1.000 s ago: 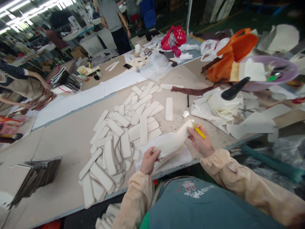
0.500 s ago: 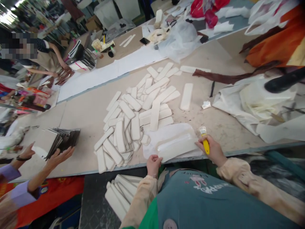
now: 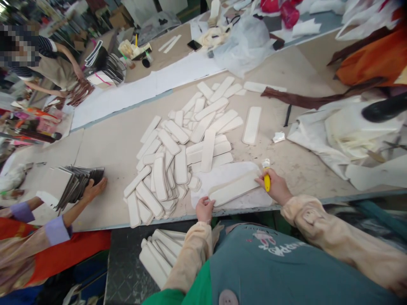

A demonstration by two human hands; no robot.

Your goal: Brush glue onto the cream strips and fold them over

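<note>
My left hand pins the near end of a long cream padded strip that lies flat on a white sheet at the table's front edge. At the strip's far end my right hand grips a small yellow-handled roller, its white head pointing away from me. A big pile of the same cream strips spreads just left and beyond, and one lone strip rests apart to the right of it.
A stack of cream strips sits below the table edge. At left a co-worker's hands touch a stack of dark-edged flat pieces. White cloth and orange fabric crowd the right; another person works at far left.
The strip was held up in both hands, then laid flat on the white sheet. My view tipped downward. A co-worker's hands came in at left and now rest on the dark-edged stack.
</note>
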